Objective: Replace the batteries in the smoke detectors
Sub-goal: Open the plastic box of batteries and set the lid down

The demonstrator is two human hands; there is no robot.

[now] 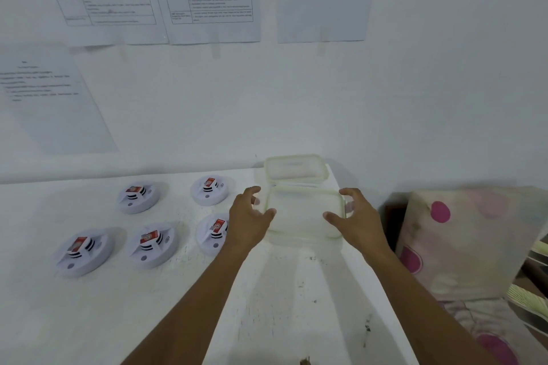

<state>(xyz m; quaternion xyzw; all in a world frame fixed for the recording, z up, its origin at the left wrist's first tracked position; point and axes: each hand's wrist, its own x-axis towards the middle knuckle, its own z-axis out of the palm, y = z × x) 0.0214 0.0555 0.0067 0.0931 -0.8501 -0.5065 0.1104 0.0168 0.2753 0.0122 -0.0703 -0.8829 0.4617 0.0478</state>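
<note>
Evidently the step in hand is fetching supplies: both hands reach for the near clear plastic box with a pale green rim (302, 225), which sits on the white table (133, 320) just in front of a second box of the same kind (295, 167). The left hand (252, 216) and right hand (354, 216) flank it, fingers spread and loosely bent, gripping nothing as far as the blur allows. Next, I judge, they must close on its sides and lift or open it. Five white round smoke detectors (154, 246), each carrying a red-and-white block battery (149, 236) on top, lie left of the left hand, the nearest partly hidden behind it
</note>
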